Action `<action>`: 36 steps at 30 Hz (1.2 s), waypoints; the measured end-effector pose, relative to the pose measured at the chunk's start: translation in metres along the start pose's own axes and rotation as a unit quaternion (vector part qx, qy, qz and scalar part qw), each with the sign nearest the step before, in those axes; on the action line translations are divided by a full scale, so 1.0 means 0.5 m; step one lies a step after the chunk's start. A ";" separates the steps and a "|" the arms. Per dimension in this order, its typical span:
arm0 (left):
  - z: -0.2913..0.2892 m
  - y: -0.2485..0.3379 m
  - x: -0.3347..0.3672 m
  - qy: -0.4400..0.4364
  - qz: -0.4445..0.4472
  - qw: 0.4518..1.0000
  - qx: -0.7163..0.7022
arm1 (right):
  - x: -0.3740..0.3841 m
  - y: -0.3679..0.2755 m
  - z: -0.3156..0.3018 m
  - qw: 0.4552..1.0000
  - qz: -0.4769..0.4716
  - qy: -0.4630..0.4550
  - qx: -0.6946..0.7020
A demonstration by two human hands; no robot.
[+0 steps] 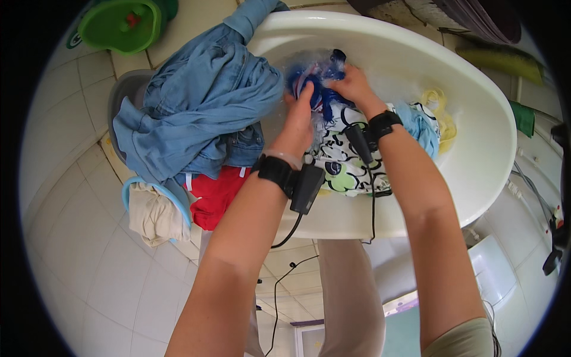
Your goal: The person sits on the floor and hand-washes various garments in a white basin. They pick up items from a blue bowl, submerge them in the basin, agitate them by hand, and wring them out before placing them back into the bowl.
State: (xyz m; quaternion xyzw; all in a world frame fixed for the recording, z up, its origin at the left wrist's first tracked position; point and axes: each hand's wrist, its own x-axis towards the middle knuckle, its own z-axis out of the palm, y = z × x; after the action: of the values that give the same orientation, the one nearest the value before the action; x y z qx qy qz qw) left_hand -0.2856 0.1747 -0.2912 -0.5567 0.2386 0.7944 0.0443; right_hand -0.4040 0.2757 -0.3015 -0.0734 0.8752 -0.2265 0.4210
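Sudsy water wets a dark blue cloth [315, 94] with red and white parts, inside the white bathtub [485, 160]. My left hand [301, 116] grips it from the left, thumb on top. On the other side, my right hand [355, 88] pinches its right edge; those fingertips are partly hidden. Just below both hands lies a white cloth with black outlines and green shapes [340, 172]. Right of that, a light blue cloth [421, 131] and a yellow cloth [447, 122] sit in the tub.
Blue denim clothes [202, 101] heap over a grey basin [122, 98] at the tub's left. Red cloth [217, 193] and a blue-rimmed basket [126, 193] with beige cloth [154, 217] lie nearer. A green basin [116, 30] stands far left. Cables [373, 208] hang from my wrist devices.
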 end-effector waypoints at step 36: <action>-0.042 -0.004 -0.005 0.059 0.272 0.776 0.566 | -0.014 -0.014 0.029 0.981 -0.144 0.028 -0.126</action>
State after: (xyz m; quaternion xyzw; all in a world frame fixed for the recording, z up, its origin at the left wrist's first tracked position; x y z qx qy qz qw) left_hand -0.2658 0.1678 -0.2955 -0.3891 0.7885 0.4610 0.1196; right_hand -0.3892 0.2668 -0.3013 -0.2445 0.8885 -0.1743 0.3470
